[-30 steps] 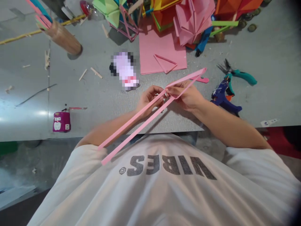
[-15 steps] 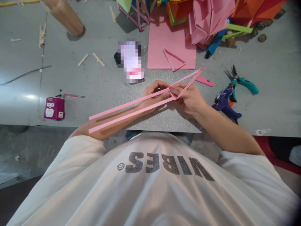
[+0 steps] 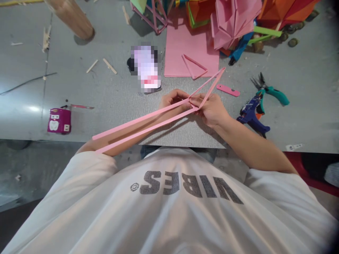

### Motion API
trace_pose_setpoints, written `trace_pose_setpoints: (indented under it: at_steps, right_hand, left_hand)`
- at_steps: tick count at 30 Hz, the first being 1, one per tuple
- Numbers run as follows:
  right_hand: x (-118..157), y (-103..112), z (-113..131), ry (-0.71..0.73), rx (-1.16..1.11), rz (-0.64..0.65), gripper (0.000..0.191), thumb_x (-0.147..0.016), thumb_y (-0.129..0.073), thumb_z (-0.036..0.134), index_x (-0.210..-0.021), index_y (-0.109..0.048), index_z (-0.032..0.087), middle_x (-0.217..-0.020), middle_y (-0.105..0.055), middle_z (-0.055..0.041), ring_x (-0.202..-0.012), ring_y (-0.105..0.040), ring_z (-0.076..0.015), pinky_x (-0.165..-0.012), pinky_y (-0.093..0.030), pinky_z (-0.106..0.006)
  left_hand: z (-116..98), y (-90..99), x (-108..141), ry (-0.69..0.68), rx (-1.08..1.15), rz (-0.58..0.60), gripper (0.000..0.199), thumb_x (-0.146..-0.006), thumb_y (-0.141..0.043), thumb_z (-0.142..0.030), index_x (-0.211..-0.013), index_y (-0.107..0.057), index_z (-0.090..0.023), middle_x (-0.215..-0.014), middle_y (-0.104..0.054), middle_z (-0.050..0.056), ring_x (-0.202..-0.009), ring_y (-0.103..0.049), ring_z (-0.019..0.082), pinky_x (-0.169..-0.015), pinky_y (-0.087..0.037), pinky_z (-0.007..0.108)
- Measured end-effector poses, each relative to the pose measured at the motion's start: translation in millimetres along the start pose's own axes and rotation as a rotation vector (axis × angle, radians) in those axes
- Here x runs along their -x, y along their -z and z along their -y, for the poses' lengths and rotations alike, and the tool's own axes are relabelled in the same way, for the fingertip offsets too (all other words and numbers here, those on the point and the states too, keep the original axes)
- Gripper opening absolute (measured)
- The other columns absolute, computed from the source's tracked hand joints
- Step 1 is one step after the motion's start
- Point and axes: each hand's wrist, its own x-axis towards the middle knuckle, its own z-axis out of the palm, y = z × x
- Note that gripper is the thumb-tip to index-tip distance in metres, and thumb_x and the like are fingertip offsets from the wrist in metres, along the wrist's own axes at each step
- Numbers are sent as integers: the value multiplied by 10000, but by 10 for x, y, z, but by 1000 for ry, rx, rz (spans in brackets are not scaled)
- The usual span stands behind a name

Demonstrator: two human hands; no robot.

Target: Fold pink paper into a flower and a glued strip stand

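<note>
A long pink strip frame [image 3: 143, 118] has two parallel arms reaching left over my left forearm and a narrow triangle at its right end. My left hand [image 3: 173, 100] is closed on it from behind, near the joint, with its fingers partly hidden by the strips. At the triangle's base my right hand [image 3: 209, 108] pinches the same frame. Beyond the hands, a small pink triangle [image 3: 194, 67] lies on a stack of pink paper [image 3: 174, 53]. A pink folding cutter [image 3: 228, 90] rests just past my right hand.
A phone [image 3: 145, 67] lies beyond my left hand. Pliers [image 3: 275, 94] and a blue glue gun [image 3: 251, 114] are at the right. A purple box [image 3: 59, 120] sits left, a wooden cylinder [image 3: 74, 21] back left. Folded pink paper shapes [image 3: 233, 21] crowd the back.
The frame has tilted: its left ends have moved left and down, and its right tip has risen. Both hands keep their grip. The whole view has shifted slightly.
</note>
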Motion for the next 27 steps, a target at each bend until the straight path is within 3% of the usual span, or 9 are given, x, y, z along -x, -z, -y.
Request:
trace_pose_setpoints:
  at_steps: [9, 13, 17, 22, 27]
  right_hand:
    - [14, 13, -10, -23, -83, 52, 307, -745, -1042, 421, -721, -789, 247, -730, -699, -8, -682, -641, -164, -622, -575, -337]
    - [2, 12, -1, -26, -77, 30, 261, -747, -1034, 396, -758, -821, 247, -713, -719, -13, -683, -667, -171, -626, -592, -334]
    - [-4, 28, 50, -20, -16, 61, 245, -730, -1034, 381, -786, -847, 234, -789, -792, -46, -747, -729, -199, -661, -634, -346]
    - [-18, 50, 106, -34, -3, 61, 292, -668, -1068, 381, -769, -847, 220, -749, -751, -21, -684, -672, -152, -629, -613, -307]
    - [-12, 33, 89, 18, 47, 67, 406, -726, -1067, 518, -720, -781, 231, -686, -684, -1, -643, -583, -138, -585, -541, -300]
  left_hand:
    - [28, -6, -11, -24, -50, -13, 523, -914, -966, -690, -1112, -752, -256, -958, -847, -2, -829, -792, 169, -711, -626, 332]
    - [84, 43, -61, -17, -98, -12, 569, -856, -994, -723, -1073, -765, -250, -881, -824, -8, -765, -746, 142, -669, -591, 309]
    - [77, 78, -66, -47, -153, -17, 528, -933, -926, -725, -1095, -794, -240, -935, -841, 29, -821, -778, 160, -698, -595, 304]
    - [31, 75, -47, -74, -149, -35, 550, -911, -928, -753, -1076, -813, -242, -970, -843, 40, -825, -773, 162, -705, -579, 293]
    - [52, 76, -46, -72, -145, -26, 494, -931, -931, -717, -1063, -809, -257, -910, -816, 25, -764, -734, 153, -678, -548, 298]
